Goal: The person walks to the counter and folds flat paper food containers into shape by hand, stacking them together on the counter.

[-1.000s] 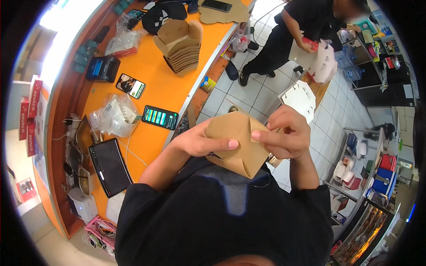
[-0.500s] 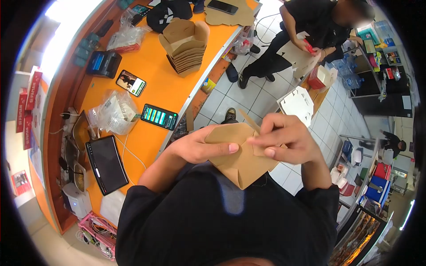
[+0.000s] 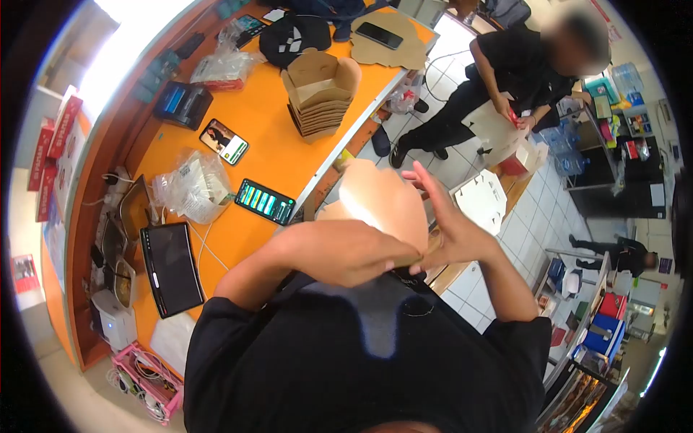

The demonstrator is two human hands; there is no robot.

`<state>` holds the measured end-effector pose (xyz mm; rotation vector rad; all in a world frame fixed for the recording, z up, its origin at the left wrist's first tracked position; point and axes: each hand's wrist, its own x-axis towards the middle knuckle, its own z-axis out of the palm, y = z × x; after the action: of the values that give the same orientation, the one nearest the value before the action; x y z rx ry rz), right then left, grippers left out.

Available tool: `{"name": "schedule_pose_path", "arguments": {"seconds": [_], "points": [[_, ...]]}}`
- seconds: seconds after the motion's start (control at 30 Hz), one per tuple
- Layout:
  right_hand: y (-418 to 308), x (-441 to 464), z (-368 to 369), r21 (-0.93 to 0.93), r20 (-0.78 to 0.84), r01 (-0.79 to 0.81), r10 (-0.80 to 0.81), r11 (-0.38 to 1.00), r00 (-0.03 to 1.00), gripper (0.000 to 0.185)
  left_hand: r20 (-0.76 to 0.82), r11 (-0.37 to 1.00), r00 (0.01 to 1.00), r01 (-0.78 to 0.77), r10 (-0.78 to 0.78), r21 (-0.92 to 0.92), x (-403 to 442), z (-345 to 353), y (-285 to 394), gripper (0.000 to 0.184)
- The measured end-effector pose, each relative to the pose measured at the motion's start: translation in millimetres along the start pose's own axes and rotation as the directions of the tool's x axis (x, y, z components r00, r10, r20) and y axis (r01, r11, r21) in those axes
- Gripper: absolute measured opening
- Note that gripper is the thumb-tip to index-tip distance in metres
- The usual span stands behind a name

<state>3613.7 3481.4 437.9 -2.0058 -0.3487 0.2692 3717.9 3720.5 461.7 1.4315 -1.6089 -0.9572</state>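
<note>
Two bare hands meet in front of the chest in my head view, a brown carton [image 3: 386, 206] between them, tilted and bright with glare. I see the left hand [image 3: 336, 249] curled, fingers bent onto the carton's near edge, holding it. The right hand [image 3: 460, 234] is half open, fingers spread up beside the carton, thumb close to the left fingertips; whether it grips, I cannot tell. Left of the hands, on an orange counter [image 3: 253, 97], I have a lit phone [image 3: 265, 201] nearest, then a plastic bag [image 3: 193, 187]. A nested carton stack [image 3: 323, 108] stands beyond the left hand; white sheets [image 3: 482, 200] lie just past the right.
</note>
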Motion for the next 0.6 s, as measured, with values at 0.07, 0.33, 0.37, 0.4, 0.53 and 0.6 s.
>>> {"name": "schedule_pose_path", "arguments": {"seconds": [0.07, 0.33, 0.37, 0.4, 0.53, 0.6], "points": [[12, -2, 11, 0.123, 0.117, -0.039, 0.024, 0.992, 0.993, 0.147, 0.011, 0.987, 0.992, -0.124, 0.123, 0.103, 2, 12, -5, 0.030], [34, -16, 30, 0.402, -0.178, 0.178, -0.114, 0.898, 0.977, 0.138, -0.039, 0.992, 0.995, -0.084, 0.088, 0.095, -17, 23, -2, 0.034], [26, -17, 20, 0.271, -0.115, 0.086, -0.056, 0.959, 0.992, 0.128, 0.032, 0.988, 0.999, -0.028, 0.023, 0.155, -18, 25, 1, 0.034], [21, -19, 5, 0.131, -0.065, -0.005, 0.014, 0.991, 0.998, 0.119, 0.102, 0.976, 0.994, 0.021, -0.044, 0.218, -19, 26, 4, 0.035], [-6, -15, -13, -0.171, -0.022, -0.170, 0.169, 0.970, 0.985, 0.059, 0.250, 0.938, 0.950, 0.096, -0.185, 0.332, -16, 32, 14, 0.034], [-6, -19, -16, -0.189, -0.006, -0.209, 0.212, 0.960, 0.977, 0.047, 0.181, 0.954, 0.977, 0.056, -0.113, 0.295, -19, 32, 11, 0.027]]}}
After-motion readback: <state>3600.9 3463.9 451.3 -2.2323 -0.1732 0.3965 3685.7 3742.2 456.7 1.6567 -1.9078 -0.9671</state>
